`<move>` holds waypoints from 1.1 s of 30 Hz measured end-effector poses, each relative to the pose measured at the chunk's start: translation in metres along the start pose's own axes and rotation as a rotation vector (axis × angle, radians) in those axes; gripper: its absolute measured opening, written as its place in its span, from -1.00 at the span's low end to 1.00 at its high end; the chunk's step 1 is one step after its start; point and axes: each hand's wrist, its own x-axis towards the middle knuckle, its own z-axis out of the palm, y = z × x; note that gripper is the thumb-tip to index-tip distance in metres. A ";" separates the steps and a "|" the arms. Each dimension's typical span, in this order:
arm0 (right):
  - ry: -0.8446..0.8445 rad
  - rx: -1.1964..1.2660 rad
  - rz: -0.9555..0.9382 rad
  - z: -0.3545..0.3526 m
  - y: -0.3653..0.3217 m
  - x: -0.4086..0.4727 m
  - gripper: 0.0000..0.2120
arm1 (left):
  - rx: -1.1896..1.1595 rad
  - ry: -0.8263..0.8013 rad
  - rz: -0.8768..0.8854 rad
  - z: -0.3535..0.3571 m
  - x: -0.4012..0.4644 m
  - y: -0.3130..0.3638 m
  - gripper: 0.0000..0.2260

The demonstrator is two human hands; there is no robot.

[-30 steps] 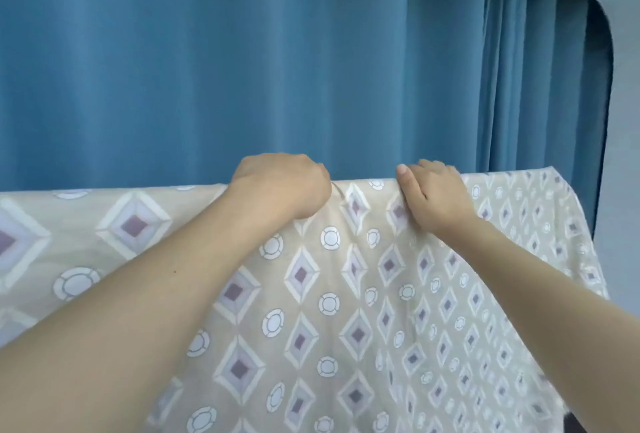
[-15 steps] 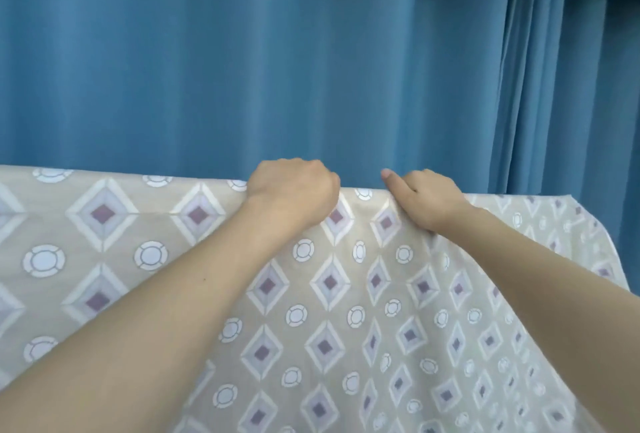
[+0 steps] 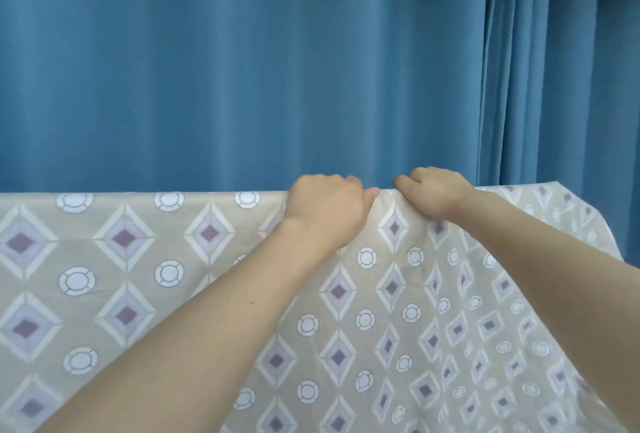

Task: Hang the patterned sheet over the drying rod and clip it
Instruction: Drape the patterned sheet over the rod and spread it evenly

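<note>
The beige patterned sheet, printed with purple diamonds and white rings, hangs draped across the view, its top fold running level from the left edge to the right. The drying rod is hidden under that fold. My left hand grips the sheet's top edge with curled fingers, near the middle. My right hand grips the same edge just to the right, a small gap apart from the left. No clip is visible.
A blue curtain fills the whole background right behind the sheet, with deeper pleats at the right. The sheet's right corner droops down at the far right.
The view has shifted, so the sheet's fold sits lower and more level. Both hands stay on the top edge and have drawn closer together.
</note>
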 end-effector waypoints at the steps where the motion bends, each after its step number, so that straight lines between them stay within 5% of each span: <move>1: 0.018 0.025 -0.024 0.000 0.003 -0.003 -0.47 | -0.003 -0.012 -0.016 0.000 0.003 0.000 -0.59; 6: 0.294 0.040 -0.169 0.017 0.044 -0.014 -0.50 | -0.104 -0.228 -0.038 -0.009 0.028 -0.005 -0.67; 11: 0.381 -0.039 0.133 0.018 0.114 -0.009 -0.50 | -0.164 -0.508 -0.029 -0.018 0.054 0.002 -0.70; 16: 0.263 0.055 0.092 0.005 0.124 0.005 -0.49 | -0.120 -0.180 -0.044 -0.008 0.062 0.071 -0.76; 22: 0.094 0.079 -0.041 -0.005 0.146 0.022 -0.44 | -0.083 -0.057 0.004 0.018 0.085 0.135 -0.75; 29: 0.216 -0.031 -0.057 -0.002 0.231 0.020 -0.44 | -0.145 -0.311 -0.229 0.011 0.111 0.140 -0.51; 33: 0.142 -0.012 0.003 -0.007 0.248 0.028 -0.50 | -0.101 -0.159 -0.171 0.017 0.116 0.169 -0.55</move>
